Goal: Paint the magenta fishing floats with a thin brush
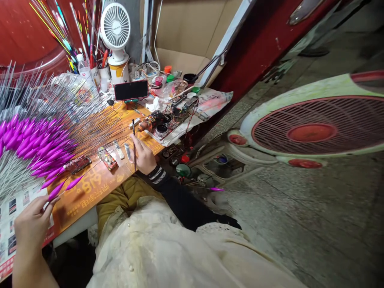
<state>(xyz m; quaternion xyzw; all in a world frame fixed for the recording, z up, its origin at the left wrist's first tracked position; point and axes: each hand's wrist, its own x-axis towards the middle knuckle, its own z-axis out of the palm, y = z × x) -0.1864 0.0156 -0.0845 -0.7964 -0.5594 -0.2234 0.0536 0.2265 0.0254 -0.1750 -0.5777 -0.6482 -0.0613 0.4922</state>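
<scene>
Pinching one purple float (pixel 56 191), left hand (pixel 33 219); gripping a dark stick (pixel 135 154), right hand (pixel 144 157); bunched floats (pixel 39 144) look coloured; remainder unclear.

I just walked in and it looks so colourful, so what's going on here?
Someone's left hand holds a pointed purple piece at an orange table. Their right hand holds a thin dark stick upright. Lots more purple pieces are bunched on the left, with thin stems fanning out. Farther back, a phone stands near a small white fan.
</scene>
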